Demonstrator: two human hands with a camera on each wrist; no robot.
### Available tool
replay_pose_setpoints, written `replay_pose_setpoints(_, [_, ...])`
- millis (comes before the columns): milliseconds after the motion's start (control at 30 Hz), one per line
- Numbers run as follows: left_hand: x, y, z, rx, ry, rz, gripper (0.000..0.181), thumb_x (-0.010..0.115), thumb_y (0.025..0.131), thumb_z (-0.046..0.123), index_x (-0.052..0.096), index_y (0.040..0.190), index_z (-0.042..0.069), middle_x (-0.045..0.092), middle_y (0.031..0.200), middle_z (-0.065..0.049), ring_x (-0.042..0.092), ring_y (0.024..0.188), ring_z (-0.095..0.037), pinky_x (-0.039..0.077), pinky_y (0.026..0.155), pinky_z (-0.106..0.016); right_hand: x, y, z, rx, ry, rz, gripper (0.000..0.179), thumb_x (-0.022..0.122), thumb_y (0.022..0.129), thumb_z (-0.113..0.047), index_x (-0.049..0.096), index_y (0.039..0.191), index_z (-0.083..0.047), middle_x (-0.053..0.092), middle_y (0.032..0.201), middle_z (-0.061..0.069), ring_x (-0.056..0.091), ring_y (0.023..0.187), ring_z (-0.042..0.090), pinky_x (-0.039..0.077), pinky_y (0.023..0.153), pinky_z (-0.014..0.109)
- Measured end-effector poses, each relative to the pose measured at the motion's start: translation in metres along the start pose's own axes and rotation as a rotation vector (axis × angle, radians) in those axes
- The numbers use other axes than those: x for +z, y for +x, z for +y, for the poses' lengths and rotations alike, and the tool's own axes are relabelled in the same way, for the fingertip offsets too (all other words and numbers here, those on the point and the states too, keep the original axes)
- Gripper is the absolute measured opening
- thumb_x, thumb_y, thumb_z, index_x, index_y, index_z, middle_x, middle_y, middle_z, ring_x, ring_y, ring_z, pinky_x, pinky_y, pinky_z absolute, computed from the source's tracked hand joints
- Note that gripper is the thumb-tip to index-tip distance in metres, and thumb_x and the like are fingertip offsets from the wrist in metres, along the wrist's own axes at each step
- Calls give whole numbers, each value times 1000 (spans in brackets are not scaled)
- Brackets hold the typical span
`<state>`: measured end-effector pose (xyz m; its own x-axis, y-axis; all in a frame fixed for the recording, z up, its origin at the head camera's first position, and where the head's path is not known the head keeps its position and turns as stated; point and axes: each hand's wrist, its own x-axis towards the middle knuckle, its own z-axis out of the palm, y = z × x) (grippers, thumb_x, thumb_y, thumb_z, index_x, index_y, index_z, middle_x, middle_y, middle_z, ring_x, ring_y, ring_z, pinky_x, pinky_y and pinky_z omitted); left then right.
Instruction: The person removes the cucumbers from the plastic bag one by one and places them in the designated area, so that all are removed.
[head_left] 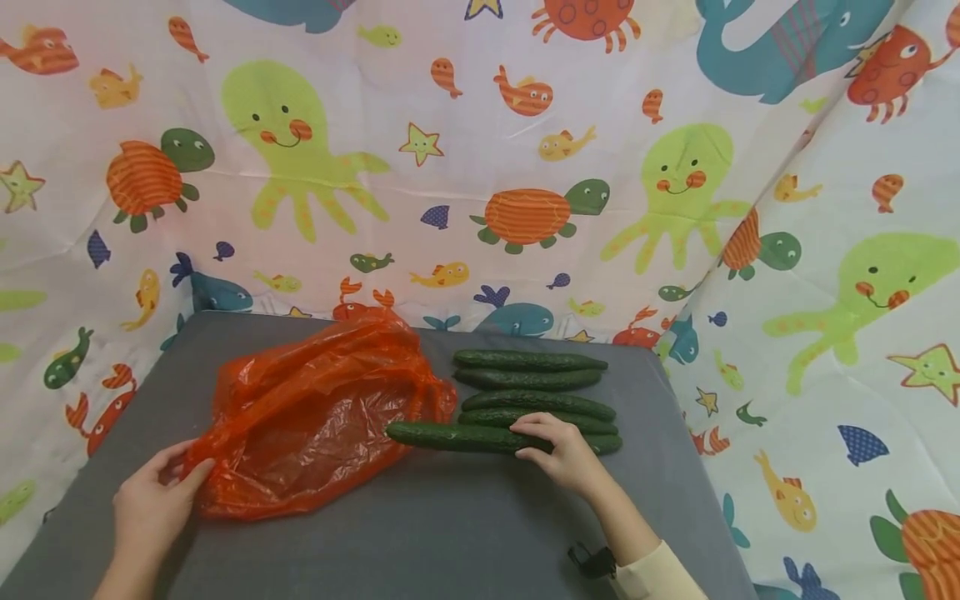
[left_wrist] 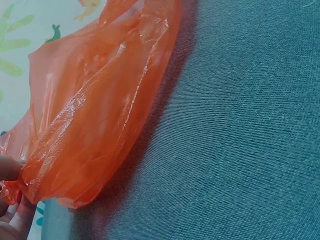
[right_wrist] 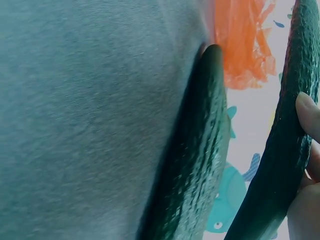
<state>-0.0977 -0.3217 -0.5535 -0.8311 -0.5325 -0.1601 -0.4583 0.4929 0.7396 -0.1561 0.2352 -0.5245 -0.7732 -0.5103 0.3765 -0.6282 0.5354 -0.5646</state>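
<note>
In the head view, an orange plastic bag (head_left: 322,433) lies crumpled and partly puffed up on the left of the table. My left hand (head_left: 153,500) pinches its near left corner between thumb and fingers; in the left wrist view the film (left_wrist: 100,125) bunches at the fingertips. My right hand (head_left: 558,450) grips a long green cucumber (head_left: 450,436) near its right part. That cucumber's left end overlaps the bag's right edge in the head view. The right wrist view shows the held cucumber (right_wrist: 280,150) raised above another cucumber (right_wrist: 195,150) lying on the cloth.
Several more cucumbers (head_left: 528,360) lie side by side on the right of the grey table (head_left: 360,550), behind the right hand. A white curtain (head_left: 465,167) printed with sea animals rises behind the table and along its sides. A dark strap (head_left: 592,560) hangs by the right wrist.
</note>
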Motion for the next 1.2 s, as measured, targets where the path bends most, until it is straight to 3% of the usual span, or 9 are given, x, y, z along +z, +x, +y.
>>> replay_pose_setpoints(167, [3,-1,-2,2,1,-2,60,69,94,46,60,137,5,67,121,-24,59,73,-1,47,52,-10,1,-14,6,23,-11,4,39,82,82,-7,73,119,-13,70,119,2,68,111,24,59,88,38])
replay_pose_setpoints(433, [2,-2,-1,-19,1,-11,61,68,95,45,58,140,4,65,123,-26,66,86,-24,49,51,-14,-3,-28,11,120,0,-24,38,81,82,-6,73,118,-15,69,121,1,67,113,22,58,90,40])
replay_pose_setpoints(700, [4,-2,-4,6,5,-10,64,68,94,49,59,138,5,67,120,-25,56,68,3,51,52,-16,-9,-43,22,164,-50,-19,38,82,82,-5,74,118,-13,69,120,2,66,113,22,57,90,41])
replay_pose_setpoints(1033, [3,-4,-5,-1,19,12,63,70,92,50,61,136,4,67,121,-26,49,68,9,45,51,-12,-14,-58,36,191,-73,-30,37,82,80,-5,74,116,-13,69,119,4,66,112,23,58,89,39])
replay_pose_setpoints(1200, [5,-2,-4,0,24,5,64,68,93,50,61,137,5,68,121,-25,55,71,4,45,52,-10,-16,-62,40,195,-95,-24,38,83,79,-3,74,115,-12,69,119,4,66,112,24,57,88,39])
